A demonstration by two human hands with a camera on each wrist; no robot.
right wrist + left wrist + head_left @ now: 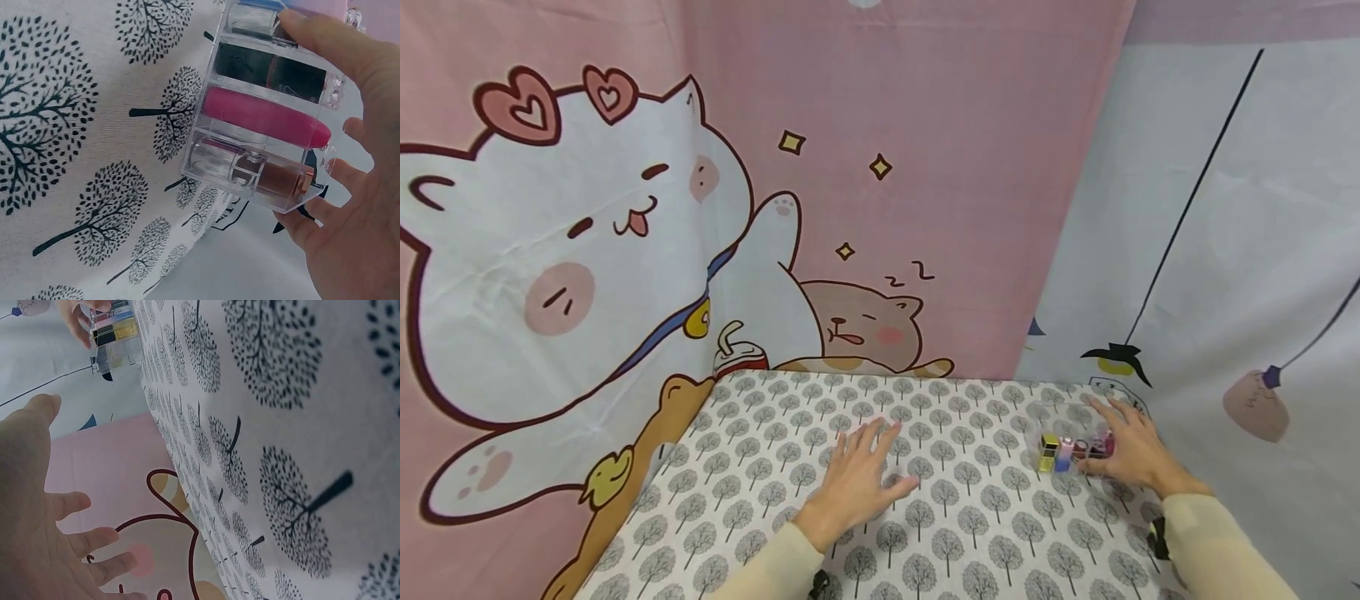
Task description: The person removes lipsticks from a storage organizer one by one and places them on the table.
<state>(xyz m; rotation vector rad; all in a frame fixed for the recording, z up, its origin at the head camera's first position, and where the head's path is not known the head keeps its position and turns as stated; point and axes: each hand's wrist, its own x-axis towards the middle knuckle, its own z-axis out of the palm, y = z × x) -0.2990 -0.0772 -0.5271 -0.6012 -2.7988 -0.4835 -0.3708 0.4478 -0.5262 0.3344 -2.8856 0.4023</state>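
In the head view my left hand point(857, 479) hovers over the middle of the patterned cloth, fingers spread, holding nothing. The left wrist view shows that same hand point(37, 506) with its thumb well apart from the fingers. At the right of the table a clear plastic lipstick organizer point(1063, 454) stands on the cloth. My right hand point(1131, 450) arches over its right end, fingers spread and slightly bent. Up close, the organizer holds a pink lipstick point(269, 117), a dark tube point(269, 72) and a brownish lipstick point(281, 181). The thumb overlaps its edge; whether it touches cannot be told.
A white tablecloth point(925, 500) with grey tree prints covers the table. Behind it hangs a pink cartoon-cat curtain point(962, 208), and a pale curtain point(1225, 250) hangs close on the right. Each wrist has a small black device, one being the right wrist device point(1159, 537).
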